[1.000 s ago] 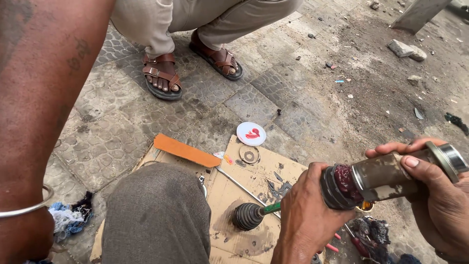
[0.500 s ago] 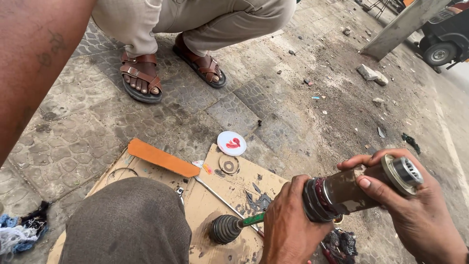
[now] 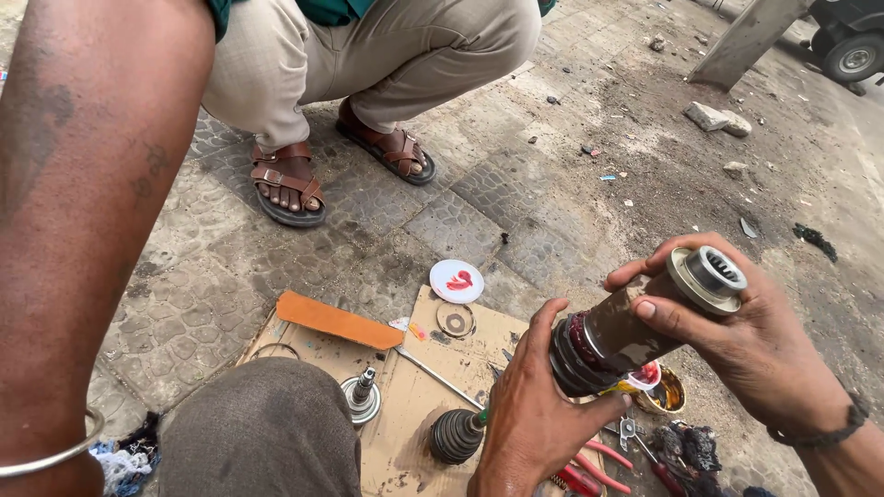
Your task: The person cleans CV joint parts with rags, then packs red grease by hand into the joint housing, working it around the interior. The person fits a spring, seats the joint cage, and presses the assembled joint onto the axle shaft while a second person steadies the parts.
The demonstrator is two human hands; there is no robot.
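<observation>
Here, we see this:
Left hand [image 3: 529,419]: our grip is wrapped tight round the dark ribbed end of the greasy brown metal car joint [image 3: 635,322].
Right hand [image 3: 737,340]: our grip holds the shiny toothed end of the joint.
Joint: up in the air, tilted, above the flat brown cardboard sheet [image 3: 405,405].
On the cardboard: a black ribbed rubber boot [image 3: 456,435], a long orange strip [image 3: 339,320].
Nearby: a round white lid with red grease [image 3: 457,281]; a squatting person's brown sandals [image 3: 287,184].

A cardboard sheet [image 3: 414,405] lies on the paved ground [image 3: 552,212], carrying a rubber boot [image 3: 454,435] and a metal rod [image 3: 437,377], with a round lid [image 3: 457,281] just behind it and sandalled feet [image 3: 287,189] farther back.
</observation>
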